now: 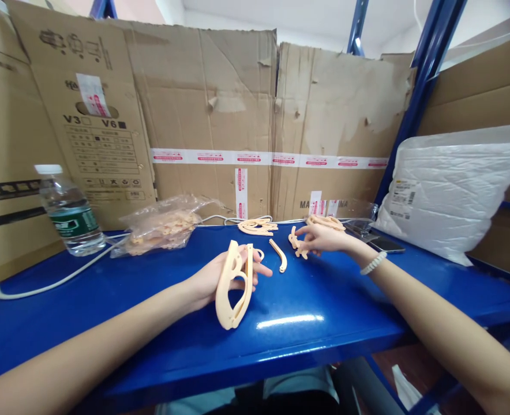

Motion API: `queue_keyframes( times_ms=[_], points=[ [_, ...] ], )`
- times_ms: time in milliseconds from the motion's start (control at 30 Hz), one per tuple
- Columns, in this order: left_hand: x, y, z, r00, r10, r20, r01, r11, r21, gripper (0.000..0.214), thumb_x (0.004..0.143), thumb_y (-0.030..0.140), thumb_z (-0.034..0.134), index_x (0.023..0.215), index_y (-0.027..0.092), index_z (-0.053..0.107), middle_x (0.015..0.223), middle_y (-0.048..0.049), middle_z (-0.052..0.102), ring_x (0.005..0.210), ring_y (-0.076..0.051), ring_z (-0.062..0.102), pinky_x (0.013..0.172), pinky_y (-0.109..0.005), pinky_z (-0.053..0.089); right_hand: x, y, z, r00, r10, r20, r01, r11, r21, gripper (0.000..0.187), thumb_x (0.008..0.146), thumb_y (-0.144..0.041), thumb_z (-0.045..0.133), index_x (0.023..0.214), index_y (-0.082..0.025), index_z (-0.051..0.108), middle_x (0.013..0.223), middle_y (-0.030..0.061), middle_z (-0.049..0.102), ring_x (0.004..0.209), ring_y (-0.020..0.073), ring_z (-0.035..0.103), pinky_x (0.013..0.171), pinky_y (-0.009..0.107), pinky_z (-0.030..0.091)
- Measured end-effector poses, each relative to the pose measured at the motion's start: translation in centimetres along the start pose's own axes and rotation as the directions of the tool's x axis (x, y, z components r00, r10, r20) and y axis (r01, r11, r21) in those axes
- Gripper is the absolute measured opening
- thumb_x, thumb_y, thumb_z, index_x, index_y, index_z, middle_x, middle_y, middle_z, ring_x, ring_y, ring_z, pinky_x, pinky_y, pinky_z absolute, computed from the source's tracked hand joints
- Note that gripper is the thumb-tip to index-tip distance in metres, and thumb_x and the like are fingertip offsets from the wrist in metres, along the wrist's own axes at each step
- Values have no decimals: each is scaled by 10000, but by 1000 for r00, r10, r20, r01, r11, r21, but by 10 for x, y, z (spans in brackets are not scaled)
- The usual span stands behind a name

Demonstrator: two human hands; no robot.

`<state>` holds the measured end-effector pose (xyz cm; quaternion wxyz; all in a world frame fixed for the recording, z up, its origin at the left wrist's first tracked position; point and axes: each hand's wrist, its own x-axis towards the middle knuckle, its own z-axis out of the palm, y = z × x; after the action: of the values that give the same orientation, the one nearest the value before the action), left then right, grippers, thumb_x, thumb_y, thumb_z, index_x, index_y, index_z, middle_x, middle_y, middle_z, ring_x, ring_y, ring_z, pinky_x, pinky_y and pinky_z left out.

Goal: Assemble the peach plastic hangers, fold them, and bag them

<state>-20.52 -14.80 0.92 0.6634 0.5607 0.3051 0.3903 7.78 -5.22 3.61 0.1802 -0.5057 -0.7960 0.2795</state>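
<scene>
My left hand (209, 282) grips a beige plastic folding hanger (225, 294), its two arms folded nearly side by side and its curved end toward me. A small ring-shaped end (260, 253) shows behind my fingers. Further right, my right hand (319, 237) reaches down with bent fingers at small beige plastic parts (300, 251) on the table; its fingertips are partly hidden. Between the hands lies a single curved beige arm piece (278, 256). Behind it rests a flat group of beige hanger pieces (257, 226), and more beige pieces (326, 221) lie behind my right hand.
A clear bag of beige parts (164, 230) and a water bottle (71, 216) stand left on the blue table (324, 328). A white cable (51, 294) runs along the left and back. Cardboard (212, 115) walls the rear. At right are a phone (386, 245) and white plastic-wrapped package (449, 190).
</scene>
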Motion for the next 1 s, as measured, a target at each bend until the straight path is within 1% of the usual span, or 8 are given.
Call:
queue_keyframes(
  times_ms=[267, 433, 533, 633, 700, 767, 900, 1000],
  points=[
    [2, 2, -5, 999, -30, -24, 29, 999, -37, 281, 879, 413, 619, 937, 140, 654, 956, -128, 702, 758, -183, 647, 734, -312, 519, 13, 8, 13, 983, 111, -149, -125, 988, -93, 380, 764, -170, 661, 1136, -138, 596, 538, -13, 603, 445, 143, 552, 401, 240, 419],
    [2, 4, -5, 996, -61, -70, 59, 998, -39, 240, 867, 356, 620, 925, 138, 700, 925, -110, 689, 805, -187, 627, 686, -275, 523, 0, -5, 16, 938, -107, -330, -22, 931, -365, 144, 862, -198, 586, 981, -137, 638, 680, 62, 634, 653, 188, 598, 577, 290, 452],
    [3, 3, -6, 993, -87, -83, 82, 995, -57, 185, 804, 242, 648, 943, 144, 718, 929, -104, 695, 862, -213, 640, 706, -298, 530, -23, -35, 34, 755, -543, -367, 376, 818, -436, 228, 914, -247, 550, 1121, -156, 581, 827, 56, 640, 728, 177, 583, 674, 308, 464],
    [5, 0, -4, 993, -76, -92, 69, 994, -85, 232, 739, 127, 653, 961, 137, 720, 908, -99, 709, 811, -212, 658, 710, -312, 535, -49, -68, 60, 465, -883, -62, 778, 442, -446, 185, 940, -286, 546, 1084, -180, 593, 1013, 85, 615, 926, 189, 559, 804, 322, 469],
    [4, 1, -2, 991, -70, -115, 57, 992, -115, 221, 766, 125, 638, 974, 117, 714, 874, -104, 714, 765, -202, 661, 722, -311, 538, -62, -80, 74, 372, -919, 134, 862, 288, -417, 155, 958, -299, 536, 1019, -180, 615, 1039, 87, 607, 986, 191, 532, 889, 337, 446],
    [3, 4, 2, 983, -103, -155, 76, 983, -170, 226, 866, 212, 568, 1018, 100, 693, 873, -121, 714, 748, -200, 663, 693, -299, 540, -68, -84, 82, 354, -907, 230, 872, 231, -431, 180, 985, -280, 488, 958, -173, 630, 999, 86, 613, 994, 194, 521, 922, 345, 433],
    [1, 9, 8, 953, -161, -257, 74, 945, -318, 512, 987, 462, 294, 998, 88, 644, 850, -147, 700, 668, -191, 652, 597, -286, 535, -65, -78, 84, 404, -881, 247, 852, 265, -450, 220, 993, -291, 473, 958, -146, 636, 968, 100, 624, 1004, 209, 522, 940, 351, 441],
    [1, 6, 10, 953, -83, -292, 2, 963, -268, 386, 955, 418, 417, 947, 93, 626, 828, -130, 693, 677, -182, 645, 660, -290, 541, -59, -73, 81, 417, -877, 239, 866, 303, -398, 190, 980, -266, 501, 1001, -121, 622, 990, 109, 629, 1058, 209, 521, 990, 350, 430]
  ],
)
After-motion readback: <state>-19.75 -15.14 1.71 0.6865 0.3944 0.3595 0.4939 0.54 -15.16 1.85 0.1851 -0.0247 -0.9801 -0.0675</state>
